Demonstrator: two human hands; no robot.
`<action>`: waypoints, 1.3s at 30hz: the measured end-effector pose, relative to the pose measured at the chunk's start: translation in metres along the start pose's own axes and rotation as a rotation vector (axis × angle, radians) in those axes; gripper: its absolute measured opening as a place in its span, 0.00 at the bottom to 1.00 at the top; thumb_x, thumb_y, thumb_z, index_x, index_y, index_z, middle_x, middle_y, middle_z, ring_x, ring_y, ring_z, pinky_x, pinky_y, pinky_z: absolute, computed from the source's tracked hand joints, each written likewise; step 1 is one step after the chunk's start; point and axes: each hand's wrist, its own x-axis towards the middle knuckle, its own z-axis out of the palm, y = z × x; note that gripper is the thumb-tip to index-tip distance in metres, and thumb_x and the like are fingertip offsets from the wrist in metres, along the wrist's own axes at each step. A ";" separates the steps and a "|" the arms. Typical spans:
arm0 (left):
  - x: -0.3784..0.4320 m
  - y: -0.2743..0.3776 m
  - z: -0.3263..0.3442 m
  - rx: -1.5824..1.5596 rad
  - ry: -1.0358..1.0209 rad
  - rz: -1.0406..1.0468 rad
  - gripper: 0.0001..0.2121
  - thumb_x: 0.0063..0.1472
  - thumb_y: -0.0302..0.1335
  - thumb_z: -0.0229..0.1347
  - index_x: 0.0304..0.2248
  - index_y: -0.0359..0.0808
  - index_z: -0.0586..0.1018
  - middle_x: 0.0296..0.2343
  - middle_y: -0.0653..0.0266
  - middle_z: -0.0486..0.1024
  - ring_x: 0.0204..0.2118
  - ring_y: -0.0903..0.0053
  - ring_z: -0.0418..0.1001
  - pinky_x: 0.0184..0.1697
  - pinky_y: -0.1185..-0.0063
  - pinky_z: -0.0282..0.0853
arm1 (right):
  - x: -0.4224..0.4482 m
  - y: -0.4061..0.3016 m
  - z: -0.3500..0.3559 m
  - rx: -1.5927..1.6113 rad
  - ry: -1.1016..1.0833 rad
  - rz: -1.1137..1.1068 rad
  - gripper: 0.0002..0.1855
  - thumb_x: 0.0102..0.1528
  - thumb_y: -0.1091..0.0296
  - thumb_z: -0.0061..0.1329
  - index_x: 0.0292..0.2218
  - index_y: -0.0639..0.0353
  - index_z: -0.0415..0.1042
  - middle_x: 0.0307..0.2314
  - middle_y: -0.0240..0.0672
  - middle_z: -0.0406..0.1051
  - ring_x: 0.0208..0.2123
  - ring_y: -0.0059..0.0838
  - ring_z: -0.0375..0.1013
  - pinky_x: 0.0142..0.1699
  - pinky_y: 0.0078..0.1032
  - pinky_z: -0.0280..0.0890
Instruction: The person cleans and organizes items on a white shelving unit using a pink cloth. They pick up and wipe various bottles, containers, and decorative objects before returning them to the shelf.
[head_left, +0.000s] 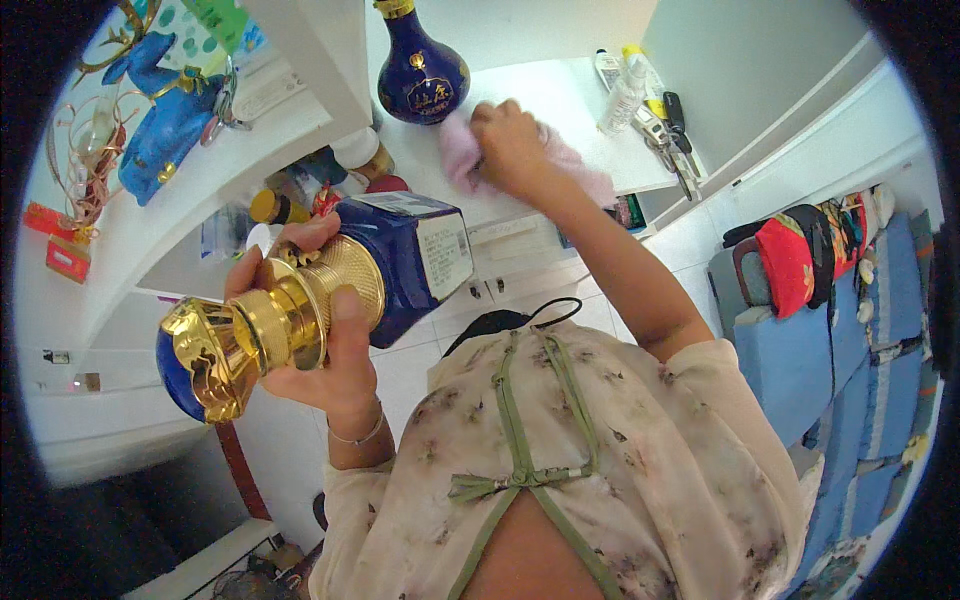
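My left hand (330, 375) is wrapped around the gold neck of a dark blue square bottle (397, 240). The bottle is tilted sideways, its gold cap with a blue top (214, 360) pointing to the lower left. Printed labels cover its base and one side. My right hand (510, 146) grips a pink cloth (461, 154) on the white shelf top. Just beyond the cloth stands a round dark blue bottle (424, 79) with a gold neck, upright and bearing gold writing.
A blue deer figurine (169, 112) stands on the curved white shelf (292, 120) at left. Jars and packets crowd the compartment below. Spray bottles (626, 94) and nail clippers (682, 176) lie at the right of the white surface (540, 82). A blue cushioned seat (787, 360) holds a red bag (784, 266).
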 end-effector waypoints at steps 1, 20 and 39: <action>0.000 -0.002 -0.005 0.016 -0.015 0.020 0.29 0.47 0.19 0.54 0.50 0.28 0.59 0.36 0.46 0.70 0.41 0.60 0.72 0.52 0.63 0.64 | -0.011 -0.013 -0.005 0.035 -0.014 -0.074 0.18 0.36 0.71 0.58 0.34 0.57 0.76 0.38 0.35 0.69 0.41 0.41 0.66 0.44 0.35 0.65; -0.009 -0.001 -0.009 0.046 0.036 -0.091 0.29 0.49 0.20 0.56 0.50 0.28 0.58 0.36 0.45 0.69 0.41 0.59 0.71 0.50 0.62 0.66 | -0.081 -0.014 -0.076 0.189 0.053 0.006 0.28 0.33 0.76 0.56 0.41 0.56 0.69 0.34 0.38 0.68 0.39 0.41 0.68 0.42 0.36 0.65; -0.016 -0.007 0.005 -0.100 -0.085 -0.035 0.29 0.51 0.23 0.59 0.50 0.34 0.58 0.38 0.50 0.68 0.44 0.63 0.69 0.52 0.61 0.64 | 0.084 0.058 0.036 -0.061 0.366 0.352 0.11 0.51 0.69 0.44 0.37 0.61 0.71 0.36 0.44 0.66 0.40 0.44 0.67 0.42 0.42 0.65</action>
